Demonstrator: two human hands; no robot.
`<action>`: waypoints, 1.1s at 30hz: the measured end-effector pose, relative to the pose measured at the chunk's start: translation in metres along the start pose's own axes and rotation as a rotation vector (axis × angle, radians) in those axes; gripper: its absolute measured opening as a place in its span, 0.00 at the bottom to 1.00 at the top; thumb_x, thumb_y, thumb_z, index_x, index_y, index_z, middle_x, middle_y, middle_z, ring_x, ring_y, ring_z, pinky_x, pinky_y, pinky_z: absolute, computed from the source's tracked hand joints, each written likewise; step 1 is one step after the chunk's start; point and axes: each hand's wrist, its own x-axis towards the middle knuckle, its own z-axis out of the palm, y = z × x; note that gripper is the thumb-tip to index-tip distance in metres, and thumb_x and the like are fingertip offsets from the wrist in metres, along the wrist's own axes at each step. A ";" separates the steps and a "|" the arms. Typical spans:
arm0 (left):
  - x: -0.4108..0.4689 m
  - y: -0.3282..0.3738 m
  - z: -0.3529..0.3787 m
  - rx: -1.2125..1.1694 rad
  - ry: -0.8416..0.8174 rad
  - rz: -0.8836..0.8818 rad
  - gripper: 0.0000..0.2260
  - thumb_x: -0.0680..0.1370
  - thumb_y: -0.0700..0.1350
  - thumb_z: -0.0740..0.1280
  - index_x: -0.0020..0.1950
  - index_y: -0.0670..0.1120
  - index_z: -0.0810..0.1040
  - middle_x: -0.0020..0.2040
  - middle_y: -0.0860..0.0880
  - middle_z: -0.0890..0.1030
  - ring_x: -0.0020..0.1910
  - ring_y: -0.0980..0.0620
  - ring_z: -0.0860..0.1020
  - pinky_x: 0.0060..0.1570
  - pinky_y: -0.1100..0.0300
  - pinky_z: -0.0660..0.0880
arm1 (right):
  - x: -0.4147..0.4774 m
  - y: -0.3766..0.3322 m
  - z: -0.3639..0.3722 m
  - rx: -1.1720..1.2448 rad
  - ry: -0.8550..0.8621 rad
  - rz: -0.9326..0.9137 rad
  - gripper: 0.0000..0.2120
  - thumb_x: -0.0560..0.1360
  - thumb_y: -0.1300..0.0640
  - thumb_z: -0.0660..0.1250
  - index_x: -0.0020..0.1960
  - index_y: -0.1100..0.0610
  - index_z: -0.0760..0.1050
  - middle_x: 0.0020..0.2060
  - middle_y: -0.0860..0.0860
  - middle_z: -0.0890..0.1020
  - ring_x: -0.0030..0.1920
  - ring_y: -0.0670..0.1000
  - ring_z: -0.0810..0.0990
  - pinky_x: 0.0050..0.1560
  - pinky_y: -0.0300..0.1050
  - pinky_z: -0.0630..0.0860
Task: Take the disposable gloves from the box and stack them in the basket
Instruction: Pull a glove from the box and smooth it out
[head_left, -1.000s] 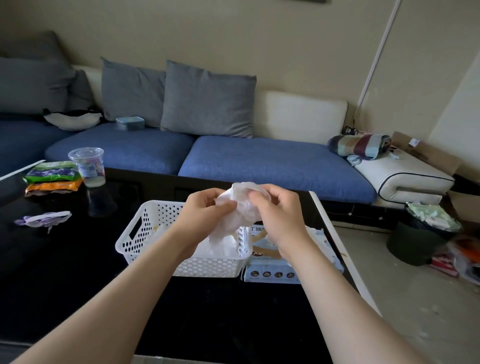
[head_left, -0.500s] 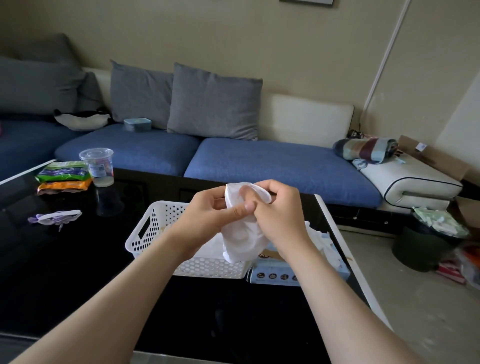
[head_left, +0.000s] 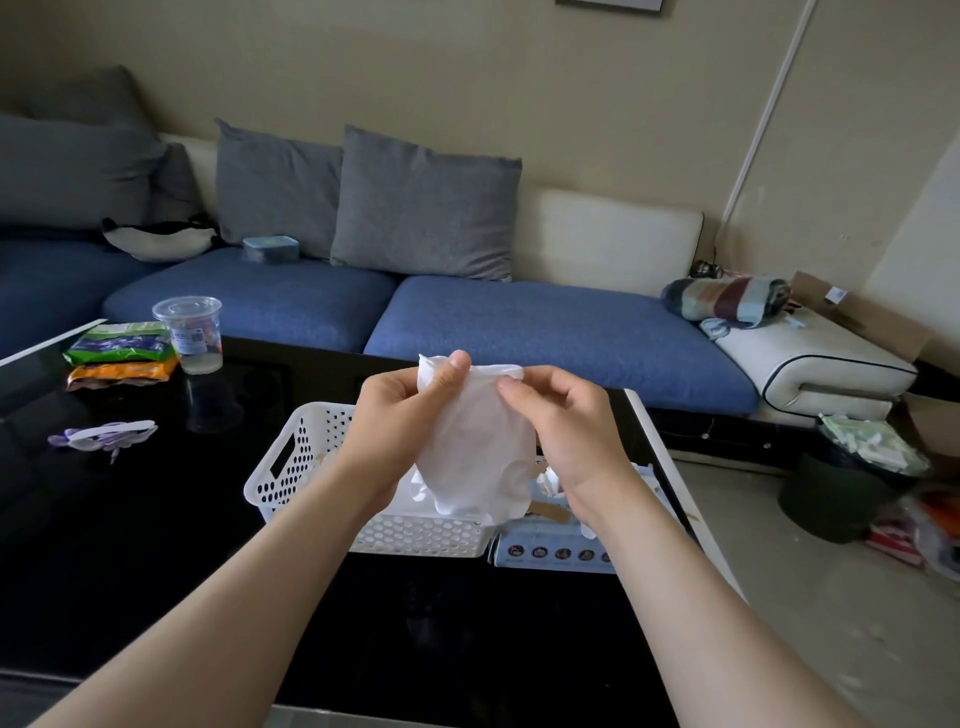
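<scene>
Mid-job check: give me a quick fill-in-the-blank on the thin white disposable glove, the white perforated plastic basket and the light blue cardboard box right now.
The left hand and right hand pinch the thin white disposable glove by its ____ edge.
The white perforated plastic basket stands to the ____ of the light blue cardboard glove box.
The clear plastic cup stands on the glossy ____ table.
Missing words: top, left, black.

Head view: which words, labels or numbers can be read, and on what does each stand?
No text can be read.
Plastic cup: sticker label, too blurred.
Snack packets: print too small.
Glove box: round marks, words blurred.
Cardboard box: white label, too small.
</scene>
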 end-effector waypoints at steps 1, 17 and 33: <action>0.000 0.000 0.001 -0.006 -0.011 -0.011 0.26 0.80 0.59 0.71 0.48 0.34 0.84 0.43 0.39 0.86 0.41 0.48 0.83 0.41 0.55 0.78 | 0.000 -0.001 0.001 0.019 0.009 -0.021 0.05 0.79 0.54 0.76 0.52 0.55 0.86 0.46 0.51 0.89 0.49 0.51 0.88 0.52 0.47 0.83; -0.005 0.011 0.002 0.015 -0.222 0.016 0.16 0.77 0.48 0.77 0.63 0.44 0.84 0.58 0.45 0.87 0.59 0.49 0.85 0.55 0.59 0.79 | -0.009 -0.013 -0.009 -0.230 -0.078 -0.368 0.01 0.78 0.56 0.78 0.49 0.53 0.88 0.25 0.42 0.80 0.29 0.42 0.75 0.35 0.33 0.70; -0.002 0.010 0.009 0.347 0.066 0.102 0.14 0.84 0.54 0.67 0.48 0.45 0.80 0.37 0.50 0.79 0.35 0.56 0.75 0.35 0.58 0.73 | -0.007 -0.007 -0.034 -0.344 -0.245 0.006 0.14 0.76 0.63 0.71 0.33 0.54 0.83 0.32 0.50 0.84 0.34 0.51 0.80 0.36 0.42 0.74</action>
